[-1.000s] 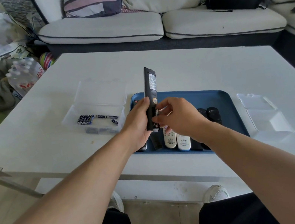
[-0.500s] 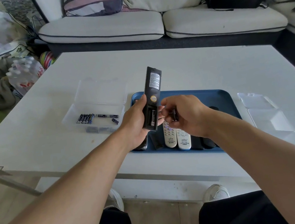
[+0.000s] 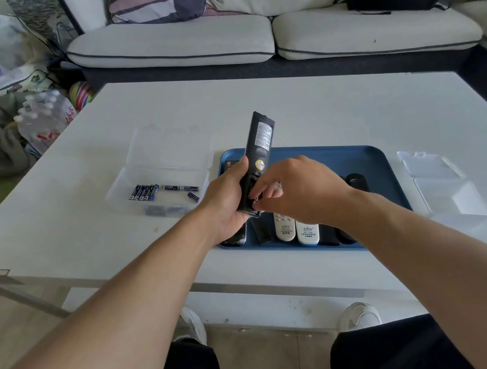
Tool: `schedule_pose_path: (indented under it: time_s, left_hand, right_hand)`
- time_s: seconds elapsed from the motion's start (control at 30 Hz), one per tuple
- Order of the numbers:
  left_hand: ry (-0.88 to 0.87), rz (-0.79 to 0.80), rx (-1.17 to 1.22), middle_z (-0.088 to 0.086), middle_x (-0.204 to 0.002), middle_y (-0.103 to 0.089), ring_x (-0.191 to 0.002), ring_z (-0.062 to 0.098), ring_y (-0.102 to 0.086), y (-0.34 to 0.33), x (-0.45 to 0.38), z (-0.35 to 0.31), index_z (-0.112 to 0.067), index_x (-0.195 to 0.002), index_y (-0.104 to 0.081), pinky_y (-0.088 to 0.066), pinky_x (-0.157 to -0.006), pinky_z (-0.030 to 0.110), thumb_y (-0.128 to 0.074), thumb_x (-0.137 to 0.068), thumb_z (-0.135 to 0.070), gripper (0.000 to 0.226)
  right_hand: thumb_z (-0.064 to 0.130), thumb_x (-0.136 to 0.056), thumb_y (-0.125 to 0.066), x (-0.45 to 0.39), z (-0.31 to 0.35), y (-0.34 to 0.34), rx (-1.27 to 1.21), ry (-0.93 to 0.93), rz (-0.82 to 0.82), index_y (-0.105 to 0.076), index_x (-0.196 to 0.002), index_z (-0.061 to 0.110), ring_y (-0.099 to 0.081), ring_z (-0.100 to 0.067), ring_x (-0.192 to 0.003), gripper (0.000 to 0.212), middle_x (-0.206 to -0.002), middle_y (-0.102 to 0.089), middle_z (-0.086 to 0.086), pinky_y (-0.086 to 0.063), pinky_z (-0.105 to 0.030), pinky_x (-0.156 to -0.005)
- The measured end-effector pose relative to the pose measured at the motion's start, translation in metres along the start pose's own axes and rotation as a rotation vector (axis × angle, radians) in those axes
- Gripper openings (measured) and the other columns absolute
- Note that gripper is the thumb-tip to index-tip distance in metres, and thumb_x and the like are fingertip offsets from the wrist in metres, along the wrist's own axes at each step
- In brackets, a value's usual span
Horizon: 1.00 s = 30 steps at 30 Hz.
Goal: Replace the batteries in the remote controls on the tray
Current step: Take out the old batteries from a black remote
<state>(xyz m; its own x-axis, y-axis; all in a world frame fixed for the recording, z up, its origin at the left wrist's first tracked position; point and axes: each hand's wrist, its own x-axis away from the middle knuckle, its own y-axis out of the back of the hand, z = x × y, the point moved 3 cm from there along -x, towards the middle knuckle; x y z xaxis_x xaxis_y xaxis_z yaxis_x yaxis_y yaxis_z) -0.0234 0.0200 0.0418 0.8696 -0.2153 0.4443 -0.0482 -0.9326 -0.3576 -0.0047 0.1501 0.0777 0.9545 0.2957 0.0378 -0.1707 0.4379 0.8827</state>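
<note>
holding a black remote control [image 3: 259, 162] back-up and tilted above the blue tray [image 3: 370, 160], the left hand [image 3: 227, 201] has its grip curled round the lower body. the right hand [image 3: 296, 190] covers the open battery bay, fingers bent into it; whether that grip pinches a battery is hidden. white remotes [image 3: 295, 228] and darker ones lie in the tray, partly hidden by the wrists. farther left, loose batteries [image 3: 143, 193] sit in a clear box [image 3: 168, 164] on the desk [image 3: 318, 101]. since half a second ago the right hand has closed onto the bay.
</note>
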Motion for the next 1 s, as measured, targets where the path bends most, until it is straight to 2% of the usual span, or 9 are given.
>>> schedule_pose_path:
  time_s: [0.07, 0.23, 0.37, 0.5, 0.63, 0.77, 0.83, 0.9, 1.0]
  left_hand:
    - [0.002, 0.006, -0.013, 0.017, -0.070, -0.056, -0.052, 0.022, -0.064, -0.001, 0.002, -0.001, -0.003, -0.092, -0.061, -0.052, -0.052, 0.022, -0.036, -0.109, -0.034, 0.043]
    - [0.005, -0.037, 0.025, 0.010, -0.062, -0.058, -0.050, 0.020, -0.059, -0.005, 0.007, -0.001, -0.004, -0.079, -0.062, -0.048, -0.063, 0.030, -0.042, -0.108, -0.030, 0.043]
    - [0.017, -0.065, 0.051, 0.012, -0.070, -0.059, -0.064, 0.023, -0.058, -0.004, 0.007, -0.003, -0.004, -0.084, -0.063, -0.051, -0.059, 0.031, -0.044, -0.108, -0.029, 0.040]
    - [0.048, -0.064, 0.137, 0.013, -0.070, -0.058, -0.055, 0.023, -0.059, -0.003, 0.005, -0.006, -0.003, -0.088, -0.060, -0.052, -0.050, 0.026, -0.042, -0.108, -0.032, 0.039]
    - [0.062, -0.059, 0.156, 0.014, -0.069, -0.054, -0.050, 0.023, -0.057, 0.001, 0.004, -0.005, -0.004, -0.085, -0.059, -0.051, -0.046, 0.024, -0.041, -0.108, -0.033, 0.041]
    - [0.078, -0.046, 0.128, 0.014, -0.060, -0.056, -0.046, 0.024, -0.059, 0.005, 0.004, -0.004, 0.000, -0.084, -0.059, -0.052, -0.046, 0.026, -0.039, -0.109, -0.032, 0.045]
    - [0.078, -0.013, 0.077, 0.016, -0.059, -0.056, -0.048, 0.026, -0.060, 0.008, 0.003, -0.003, 0.002, -0.085, -0.058, -0.055, -0.054, 0.030, -0.034, -0.109, -0.034, 0.050]
    - [0.081, -0.023, 0.049, 0.016, -0.064, -0.061, -0.052, 0.025, -0.063, 0.012, 0.002, -0.003, 0.000, -0.089, -0.061, -0.054, -0.064, 0.037, -0.036, -0.109, -0.036, 0.048]
    - [0.068, -0.086, 0.108, 0.016, -0.076, -0.070, -0.067, 0.027, -0.068, 0.018, -0.005, -0.004, 0.000, -0.108, -0.064, -0.057, -0.079, 0.046, -0.044, -0.107, -0.034, 0.039]
  right_hand:
    - [0.036, -0.086, -0.067, 0.000, 0.003, 0.001, 0.088, 0.029, 0.010, -0.072, -0.100, 0.046, -0.063, -0.003, -0.088, 0.017, -0.086, -0.068, 0.026, -0.052, -0.028, -0.079]
    - [0.042, -0.081, -0.065, -0.004, 0.007, 0.002, 0.268, 0.155, -0.042, -0.070, -0.097, 0.045, -0.063, -0.008, -0.085, 0.017, -0.091, -0.067, 0.021, -0.053, -0.032, -0.073]
    - [0.045, -0.077, -0.058, -0.008, 0.010, -0.004, 0.319, 0.208, -0.099, -0.065, -0.095, 0.039, -0.062, -0.014, -0.080, 0.020, -0.089, -0.065, 0.018, -0.051, -0.031, -0.069]
    - [0.037, -0.076, -0.057, -0.009, 0.011, -0.003, 0.269, 0.224, -0.111, -0.062, -0.093, 0.037, -0.062, -0.017, -0.077, 0.018, -0.082, -0.066, 0.017, -0.052, -0.031, -0.068]
    - [0.034, -0.078, -0.055, -0.009, 0.013, -0.005, 0.289, 0.239, -0.083, -0.063, -0.094, 0.035, -0.062, -0.019, -0.080, 0.018, -0.086, -0.068, 0.015, -0.053, -0.033, -0.071]
    - [0.031, -0.081, -0.056, -0.009, 0.011, -0.005, 0.265, 0.208, 0.028, -0.062, -0.098, 0.037, -0.062, -0.017, -0.085, 0.019, -0.086, -0.067, 0.017, -0.052, -0.033, -0.074]
    - [0.026, -0.086, -0.061, -0.011, 0.008, -0.005, 0.247, 0.208, 0.091, -0.064, -0.101, 0.038, -0.062, -0.013, -0.088, 0.020, -0.090, -0.067, 0.019, -0.052, -0.033, -0.077]
    - [0.029, -0.088, -0.071, -0.014, 0.004, -0.007, 0.181, 0.197, 0.108, -0.068, -0.102, 0.038, -0.061, -0.008, -0.088, 0.016, -0.092, -0.067, 0.019, -0.051, -0.032, -0.078]
    - [0.030, -0.086, -0.077, -0.017, 0.002, -0.007, -0.134, 0.158, 0.030, -0.075, -0.096, 0.028, -0.058, 0.001, -0.070, 0.010, -0.084, -0.069, 0.012, -0.041, -0.015, -0.063]
